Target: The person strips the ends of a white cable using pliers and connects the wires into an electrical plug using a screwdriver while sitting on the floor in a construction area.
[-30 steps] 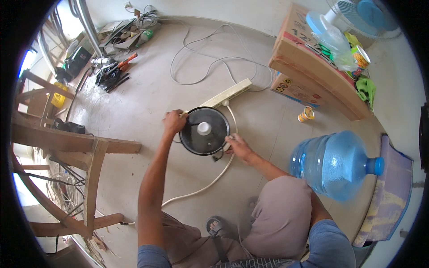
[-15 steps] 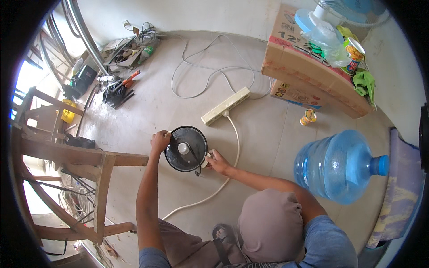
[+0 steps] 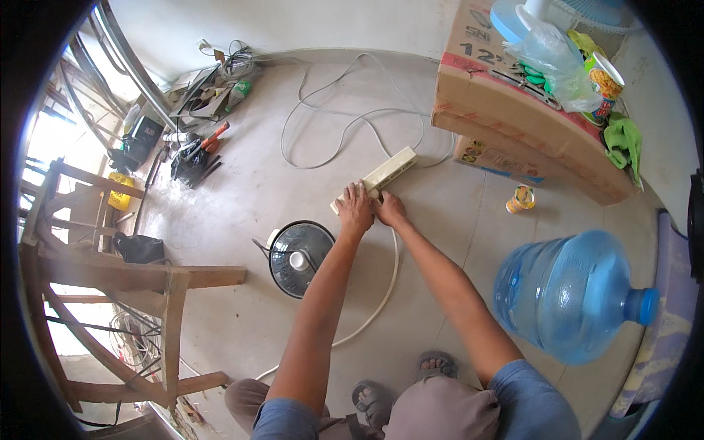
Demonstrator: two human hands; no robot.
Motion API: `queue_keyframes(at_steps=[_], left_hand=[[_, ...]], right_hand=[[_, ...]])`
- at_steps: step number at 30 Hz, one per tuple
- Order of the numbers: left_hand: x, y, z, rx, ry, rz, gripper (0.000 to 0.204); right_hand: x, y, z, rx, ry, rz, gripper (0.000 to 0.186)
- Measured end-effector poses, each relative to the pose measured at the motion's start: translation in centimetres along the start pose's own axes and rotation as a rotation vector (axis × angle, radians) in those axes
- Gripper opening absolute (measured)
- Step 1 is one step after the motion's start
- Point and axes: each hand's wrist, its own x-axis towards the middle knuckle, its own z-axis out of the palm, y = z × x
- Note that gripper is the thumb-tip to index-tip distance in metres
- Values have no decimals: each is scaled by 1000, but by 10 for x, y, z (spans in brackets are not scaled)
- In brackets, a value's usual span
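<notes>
- Left hand (image 3: pixel 356 211): fingers bent and laid across the top of the power strip (image 3: pixel 394 166), barely spread. Thumb's buried, so can't tell if that's a proper grip.
- Right hand (image 3: pixel 390 211): fingers curled in tight against the strip's edge, right next to the left ones. Can't see if a plug's pinched in there.
- So the strip is directly under both sets of fingers, one end poking out beyond them, up and to the right. Just the one strip.
- Risk, imo: fingers that close to the sockets could slip onto a contact if it's live. One side pushing harder could also skid the strip along the floor.
- One white cord (image 3: pixel 397 268) runs from beside the right fingers back toward the body. A knee or sandal catching it would yank things.
- One lidded pot (image 3: pixel 298 259), left of the fingers and closer to the body. Dark cord (image 3: pixel 262 247) by it; snag that and the pot could get dragged.
- Farther right of the fingers: one big blue bottle (image 3: pixel 572 297) on its side, could roll if an elbow bumps it.
- Also out right: two cardboard boxes (image 3: pixel 532 136), two paper cups (image 3: pixel 521 199).
</notes>
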Motion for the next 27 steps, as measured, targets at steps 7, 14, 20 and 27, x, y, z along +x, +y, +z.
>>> queue_keyframes(at_steps=[7,14,20,27], left_hand=[[23,-22,10,49,39,-106,89],[25,-37,1,6,31,-62,62],[18,-26,7,50,92,-45,63],[36,-20,18,35,73,-103,65]], right_hand=[[12,-22,2,63,-47,-20,51],[9,-38,5,30,54,-118,44],[3,-29,7,75,106,-133,41],[-65,12,-48,175,112,-161,41]])
